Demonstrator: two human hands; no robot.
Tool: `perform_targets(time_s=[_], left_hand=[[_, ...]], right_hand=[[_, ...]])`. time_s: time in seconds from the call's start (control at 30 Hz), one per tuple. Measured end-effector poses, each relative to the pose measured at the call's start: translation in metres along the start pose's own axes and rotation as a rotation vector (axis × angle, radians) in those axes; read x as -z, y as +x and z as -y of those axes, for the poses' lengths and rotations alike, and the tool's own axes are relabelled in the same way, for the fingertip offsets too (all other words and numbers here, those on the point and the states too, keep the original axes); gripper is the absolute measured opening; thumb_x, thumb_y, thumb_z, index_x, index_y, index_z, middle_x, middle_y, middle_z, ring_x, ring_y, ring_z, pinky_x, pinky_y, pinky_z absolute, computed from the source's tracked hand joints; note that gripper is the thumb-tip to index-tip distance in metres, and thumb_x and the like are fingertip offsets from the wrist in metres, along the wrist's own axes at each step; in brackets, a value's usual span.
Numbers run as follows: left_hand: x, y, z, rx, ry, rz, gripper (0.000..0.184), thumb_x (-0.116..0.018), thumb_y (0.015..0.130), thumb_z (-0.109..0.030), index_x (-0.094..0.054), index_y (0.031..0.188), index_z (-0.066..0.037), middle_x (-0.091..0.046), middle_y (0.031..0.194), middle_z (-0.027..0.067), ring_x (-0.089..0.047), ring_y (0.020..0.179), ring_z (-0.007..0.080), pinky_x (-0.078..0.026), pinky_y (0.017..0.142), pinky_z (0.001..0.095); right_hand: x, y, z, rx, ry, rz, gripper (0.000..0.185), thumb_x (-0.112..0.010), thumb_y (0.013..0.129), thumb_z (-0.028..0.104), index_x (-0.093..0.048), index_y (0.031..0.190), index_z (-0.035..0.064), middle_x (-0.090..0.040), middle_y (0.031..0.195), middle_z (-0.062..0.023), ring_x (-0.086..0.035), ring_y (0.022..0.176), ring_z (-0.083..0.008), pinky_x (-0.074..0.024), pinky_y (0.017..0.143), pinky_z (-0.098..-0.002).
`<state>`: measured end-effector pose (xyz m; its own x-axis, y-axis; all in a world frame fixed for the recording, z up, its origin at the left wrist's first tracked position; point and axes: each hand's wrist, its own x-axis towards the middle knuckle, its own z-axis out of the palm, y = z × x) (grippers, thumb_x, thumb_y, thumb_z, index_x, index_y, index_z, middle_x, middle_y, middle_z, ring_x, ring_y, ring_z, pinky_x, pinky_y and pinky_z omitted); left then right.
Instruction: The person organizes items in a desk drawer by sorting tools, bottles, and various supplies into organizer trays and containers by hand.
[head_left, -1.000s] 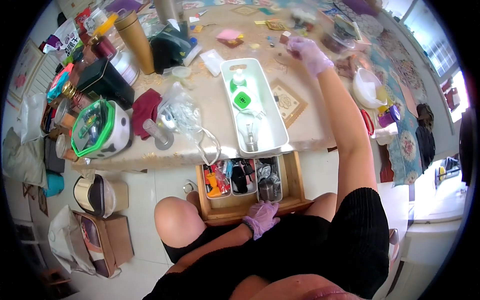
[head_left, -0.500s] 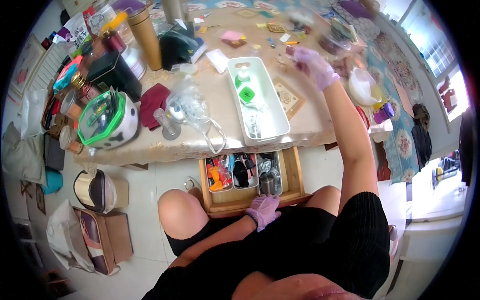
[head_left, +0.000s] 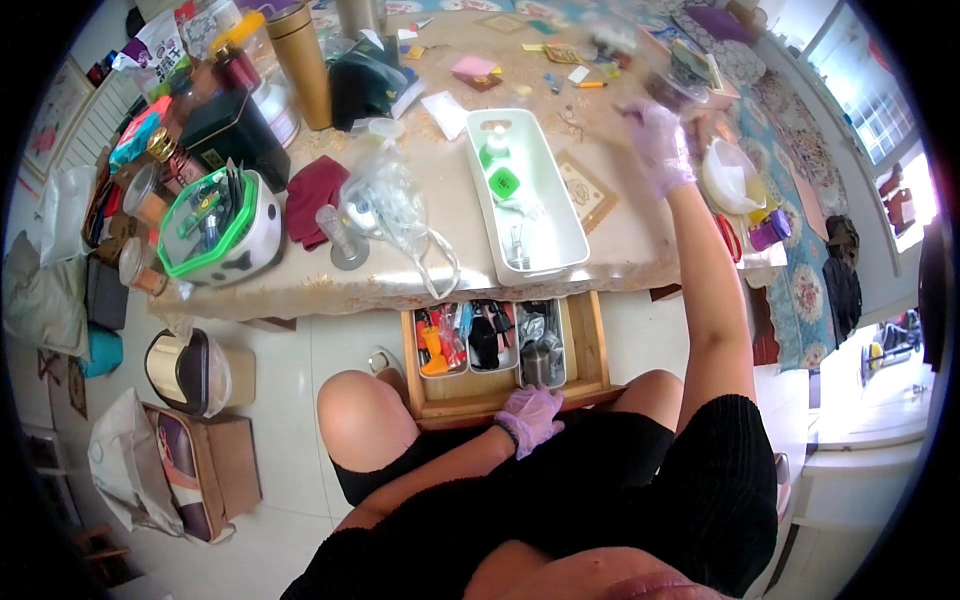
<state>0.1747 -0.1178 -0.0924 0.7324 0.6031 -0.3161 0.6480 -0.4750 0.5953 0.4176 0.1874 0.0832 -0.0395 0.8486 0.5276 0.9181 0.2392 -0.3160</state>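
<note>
My left hand (head_left: 533,418), in a thin purple glove, is curled over the front edge of the pulled-out wooden drawer (head_left: 588,385). Inside the drawer, white bins hold an orange item (head_left: 432,352), black items (head_left: 484,342) and a grey cylinder (head_left: 536,363). My right hand (head_left: 662,145), gloved alike, is over the right part of the table, near a lidded clear container (head_left: 678,92). Its fingers are blurred, and whether they hold anything does not show. Left of it stands a long white tray (head_left: 560,235) with a green-labelled bottle (head_left: 496,145), a green square item (head_left: 503,182) and a light bulb (head_left: 517,250).
A clear plastic bag (head_left: 385,195), a maroon cloth (head_left: 315,198) and a green-rimmed box (head_left: 225,240) lie left of the tray. A gold tumbler (head_left: 302,70) stands behind. At right are a white bowl (head_left: 733,178), red-handled item (head_left: 728,238) and purple-capped jar (head_left: 770,230).
My right hand has moved slightly right and turned, its fingers now pointing more up the table. My left hand stays at the drawer front. The view has shifted slightly.
</note>
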Motion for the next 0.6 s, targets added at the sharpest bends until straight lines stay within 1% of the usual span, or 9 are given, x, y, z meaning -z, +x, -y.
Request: perform_targets(time_s=[0.03, 0.07, 0.13, 0.17, 0.27, 0.4, 0.47, 0.5, 0.6], left_hand=[[0.0, 0.0, 0.001, -0.005, 0.001, -0.001, 0.045, -0.068, 0.082, -0.036, -0.057, 0.112, -0.003, -0.061, 0.107, 0.0212, -0.061, 0.1, 0.0364, -0.05, 0.084, 0.0454], [-0.001, 0.0, 0.001, -0.004, 0.002, 0.001, 0.045, -0.068, 0.082, -0.036, -0.057, 0.112, -0.003, -0.061, 0.107, 0.0212, -0.061, 0.1, 0.0364, -0.05, 0.084, 0.0454], [-0.002, 0.001, 0.002, -0.008, -0.028, -0.009, 0.045, -0.068, 0.083, -0.035, -0.056, 0.112, -0.003, -0.06, 0.108, 0.0214, -0.06, 0.101, 0.0371, -0.049, 0.084, 0.0459], [0.0, 0.001, 0.001, -0.008, -0.027, -0.007, 0.045, -0.068, 0.083, -0.035, -0.056, 0.112, -0.003, -0.06, 0.108, 0.0214, -0.06, 0.101, 0.0371, -0.049, 0.084, 0.0459], [0.003, 0.003, 0.0, 0.001, -0.032, 0.036, 0.045, -0.067, 0.084, -0.034, -0.055, 0.114, -0.003, -0.059, 0.111, 0.0218, -0.06, 0.102, 0.0377, -0.049, 0.085, 0.0462], [0.003, 0.005, 0.003, -0.009, -0.057, 0.02, 0.045, -0.065, 0.085, -0.034, -0.052, 0.116, -0.004, -0.057, 0.113, 0.0215, -0.058, 0.103, 0.0388, -0.048, 0.086, 0.0473], [0.001, 0.005, 0.007, 0.005, -0.075, 0.042, 0.046, -0.064, 0.086, -0.035, -0.051, 0.117, -0.004, -0.057, 0.112, 0.0209, -0.058, 0.103, 0.0394, -0.048, 0.087, 0.0482], [-0.002, 0.006, 0.008, -0.003, -0.087, 0.041, 0.047, -0.064, 0.086, -0.035, -0.05, 0.119, -0.004, -0.057, 0.114, 0.0214, -0.057, 0.104, 0.0397, -0.048, 0.087, 0.0481], [-0.002, 0.008, 0.013, -0.003, -0.125, 0.076, 0.05, -0.063, 0.087, -0.036, -0.05, 0.122, -0.004, -0.056, 0.118, 0.0228, -0.057, 0.106, 0.0404, -0.048, 0.089, 0.0482]], right_hand=[[0.002, -0.001, -0.013, 0.167, -0.351, -0.01, 0.015, -0.061, 0.084, 0.008, -0.07, 0.095, 0.0039, -0.068, 0.086, -0.0196, -0.067, 0.08, -0.033, -0.0527, 0.074, -0.0406], [0.001, -0.003, -0.025, 0.166, -0.349, -0.01, 0.015, -0.061, 0.084, 0.008, -0.07, 0.095, 0.0039, -0.068, 0.086, -0.0196, -0.067, 0.08, -0.033, -0.0527, 0.074, -0.0406], [0.004, -0.009, -0.027, 0.198, -0.394, 0.267, 0.018, -0.056, 0.086, 0.011, -0.071, 0.096, 0.0053, -0.066, 0.092, -0.0232, -0.065, 0.087, -0.0386, -0.0518, 0.077, -0.0439], [0.002, -0.008, -0.027, 0.116, -0.436, 0.296, 0.021, -0.055, 0.087, 0.016, -0.071, 0.097, 0.0055, -0.068, 0.094, -0.0208, -0.066, 0.09, -0.0369, -0.0516, 0.081, -0.0434], [-0.004, 0.006, 0.001, -0.028, -0.174, 0.216, 0.024, -0.056, 0.087, 0.02, -0.07, 0.103, 0.0067, -0.068, 0.101, -0.0186, -0.065, 0.095, -0.0356, -0.0508, 0.085, -0.0431], [-0.051, 0.042, -0.005, -0.012, -0.136, 0.259, 0.026, -0.058, 0.087, 0.021, -0.069, 0.107, 0.0087, -0.067, 0.107, -0.0176, -0.064, 0.099, -0.0349, -0.05, 0.088, -0.0424], [-0.079, 0.057, -0.011, -0.114, -0.029, 0.293, 0.025, -0.059, 0.088, 0.02, -0.07, 0.108, 0.0117, -0.067, 0.108, -0.0176, -0.063, 0.103, -0.0342, -0.0497, 0.09, -0.0415], [-0.09, 0.063, -0.015, -0.067, -0.093, 0.285, 0.025, -0.06, 0.085, 0.014, -0.068, 0.107, 0.0047, -0.068, 0.104, -0.0185, -0.066, 0.095, -0.0341, -0.0511, 0.086, -0.0392], [-0.109, 0.081, -0.024, 0.002, -0.205, 0.376, 0.023, -0.06, 0.085, 0.013, -0.069, 0.104, 0.0041, -0.068, 0.103, -0.0186, -0.066, 0.095, -0.0341, -0.0513, 0.086, -0.0393]])
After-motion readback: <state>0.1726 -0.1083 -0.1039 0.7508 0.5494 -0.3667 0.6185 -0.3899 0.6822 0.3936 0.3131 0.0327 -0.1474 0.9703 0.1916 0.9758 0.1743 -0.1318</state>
